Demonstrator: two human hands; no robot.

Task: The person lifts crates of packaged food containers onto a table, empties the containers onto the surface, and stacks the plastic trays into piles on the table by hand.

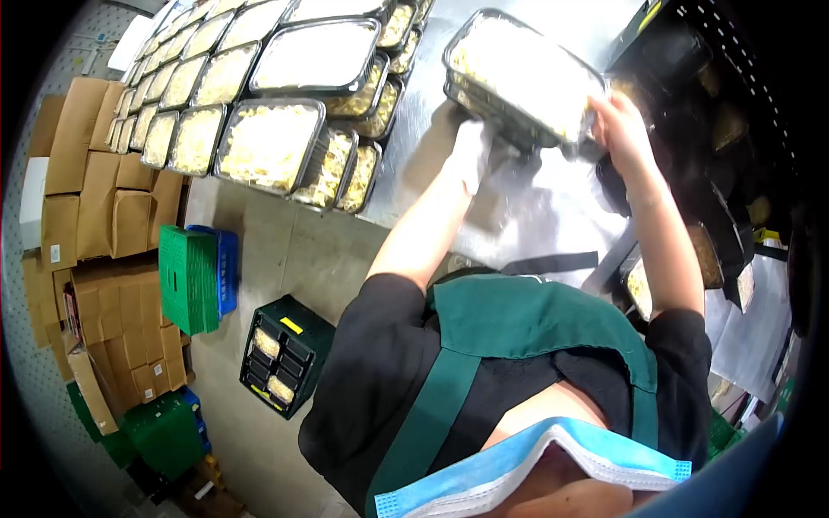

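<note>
Between my hands, above the metal table [414, 155], is a stack of black trays [527, 73] with pale food under clear film. My right hand [620, 129] grips the stack's right end, its fingers bent over the rim. At the near left side, my left hand [472, 151], in a white glove, is against the lower tray; its fingers are hidden beneath the stack. Rows of stacked filled trays [268, 142] stand on the left part of the table.
Cardboard boxes [78, 190] are piled at the far left. Green crates [186, 281], a blue crate [226, 268] and a dark crate [302, 332] holding trays stand on the floor. Dark machinery [734, 173] with trays lies to the right.
</note>
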